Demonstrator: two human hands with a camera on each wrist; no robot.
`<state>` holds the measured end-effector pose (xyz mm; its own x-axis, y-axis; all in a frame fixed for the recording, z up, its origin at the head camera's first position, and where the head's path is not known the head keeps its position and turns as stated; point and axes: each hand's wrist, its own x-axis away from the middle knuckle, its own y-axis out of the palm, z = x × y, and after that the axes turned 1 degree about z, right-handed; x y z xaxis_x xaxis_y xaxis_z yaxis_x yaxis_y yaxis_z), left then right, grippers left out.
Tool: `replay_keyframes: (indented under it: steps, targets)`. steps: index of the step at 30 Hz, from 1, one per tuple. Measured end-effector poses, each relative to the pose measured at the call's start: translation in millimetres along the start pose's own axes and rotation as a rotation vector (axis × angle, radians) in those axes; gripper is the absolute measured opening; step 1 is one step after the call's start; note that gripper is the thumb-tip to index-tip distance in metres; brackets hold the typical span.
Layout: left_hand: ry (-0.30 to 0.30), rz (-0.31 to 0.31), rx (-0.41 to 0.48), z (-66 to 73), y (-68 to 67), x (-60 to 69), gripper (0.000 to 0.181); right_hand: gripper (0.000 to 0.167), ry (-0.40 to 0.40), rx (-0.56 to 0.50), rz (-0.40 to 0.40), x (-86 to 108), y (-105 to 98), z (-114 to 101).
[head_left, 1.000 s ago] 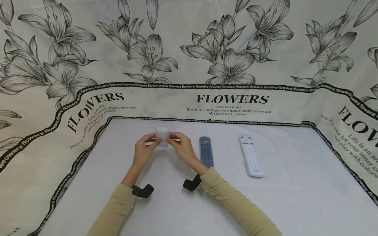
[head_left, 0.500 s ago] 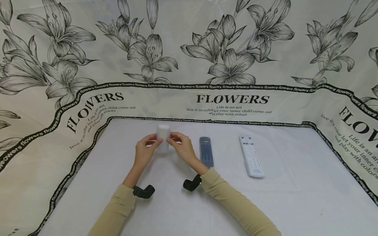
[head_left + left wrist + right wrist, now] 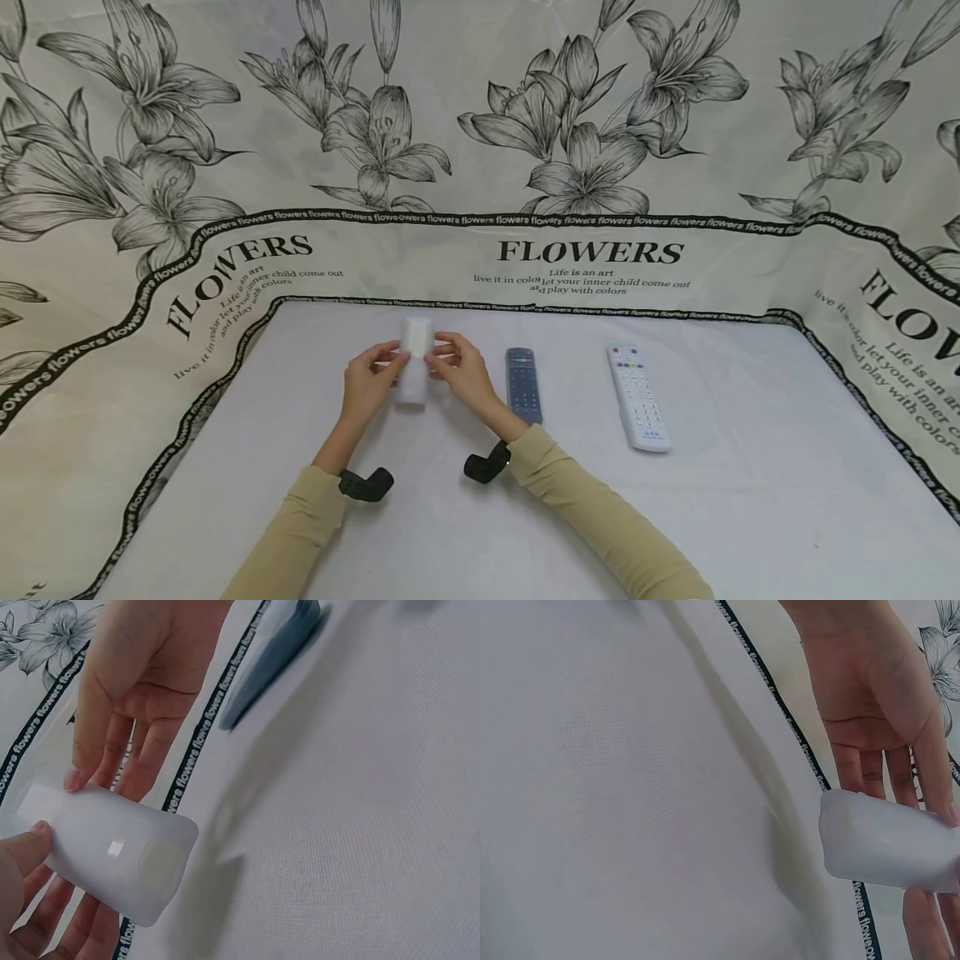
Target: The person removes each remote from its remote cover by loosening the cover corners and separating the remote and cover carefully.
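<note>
Ten o'clock on the bench [image 3: 600,525], and here's a smooth white object [image 3: 415,379] between two hands: the left hand [image 3: 366,387] pinches its nine o'clock side, the right hand [image 3: 468,379] its three. Thumbs in front, fingers reaching behind, probably to steady it from both sides with its face turned to view. Out at three o'clock from it lies a dark remote [image 3: 524,385], with a white remote [image 3: 638,398] farther along, perhaps spaced to leave elbow room. Tricky viewing, though! The object blurs from above, its back is hidden, and the right wrist view crops one end. What it is, I can't tell.
</note>
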<state>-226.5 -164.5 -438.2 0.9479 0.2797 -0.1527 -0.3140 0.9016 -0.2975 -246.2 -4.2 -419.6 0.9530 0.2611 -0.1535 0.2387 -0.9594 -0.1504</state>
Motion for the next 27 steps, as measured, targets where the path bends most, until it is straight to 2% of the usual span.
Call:
replay_keyframes:
  steps: [3, 7, 13, 27]
  targets:
    - [-0.018, -0.011, -0.011, -1.7, -0.4, 0.1, 0.035, 0.044, 0.023, 0.010, -0.016, 0.1, 0.6, 2.5]
    - [-0.028, -0.016, -0.040, -4.3, -0.3, 0.0, 0.035, 0.045, 0.032, 0.021, -0.015, -8.2, 3.1, 21.9]
    - [-0.046, -0.020, -0.085, -7.3, 0.5, 0.5, 0.035, 0.045, 0.055, 0.055, -0.023, -7.6, 4.8, 24.8]
    - [-0.054, -0.035, -0.108, -12.6, 2.2, -2.9, 0.037, 0.044, 0.068, 0.118, -0.008, -9.9, 6.5, 28.3]
